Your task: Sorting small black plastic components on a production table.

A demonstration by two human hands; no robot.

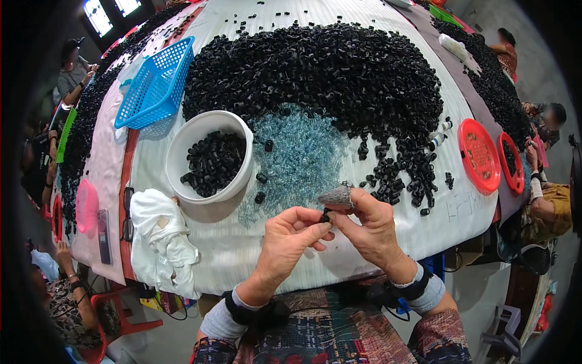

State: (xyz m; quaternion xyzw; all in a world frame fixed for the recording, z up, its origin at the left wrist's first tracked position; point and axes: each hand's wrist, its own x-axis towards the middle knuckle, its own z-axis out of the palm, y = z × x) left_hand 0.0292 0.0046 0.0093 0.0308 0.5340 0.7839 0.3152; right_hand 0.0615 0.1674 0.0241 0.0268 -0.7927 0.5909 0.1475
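A small black plastic part [325, 216] is pinched between my two hands, over the near side of the table. My left hand [288, 246] grips it with thumb and forefinger, the other fingers curled loosely. On the opposite side, my right hand [373, 229] closes its thumb and forefinger at the same part; a grey knitted cover [337, 197] sits on one of its fingers. Just beyond lies a spread of tiny clear bluish pieces [297, 151]. Behind that rises a large heap of black plastic parts [315, 73]. A white bucket [244, 173] at left holds more black parts.
A blue basket [154, 85] stands at the far left. Near the bucket lies a crumpled white cloth [159, 239], with glasses [127, 215] beside it. Red lids [479, 156] and small bottles [438, 141] are at right. Other people work at tables on both sides.
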